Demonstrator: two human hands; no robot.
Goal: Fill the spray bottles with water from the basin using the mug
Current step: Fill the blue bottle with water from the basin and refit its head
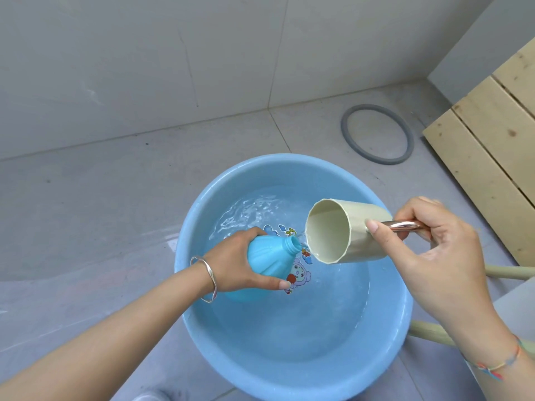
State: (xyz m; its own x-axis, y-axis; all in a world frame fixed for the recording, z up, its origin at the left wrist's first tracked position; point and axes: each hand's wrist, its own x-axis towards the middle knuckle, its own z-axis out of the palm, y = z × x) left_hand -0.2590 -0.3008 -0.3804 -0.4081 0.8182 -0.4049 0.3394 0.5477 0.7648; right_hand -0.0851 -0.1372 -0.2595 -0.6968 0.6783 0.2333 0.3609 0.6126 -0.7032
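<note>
Your left hand [231, 256] wraps its fingers round the tilted spray bottle [270, 256] over the basin [385, 328] so spills fall back; your right hand [428, 244] pinches the mug [347, 230] handle, lip tipped at the neck.

My basin [260, 380] is sky blue with a many-coloured cartoon print [298, 274] on its bottom. The bottle [269, 256] is turquoise, the mug [364, 241] pale cream with a rose-gold handle [405, 225]. At upper right, the ring [346, 134] is grey, the planks [486, 140] pale wood, the floor [115, 198] grey.
</note>
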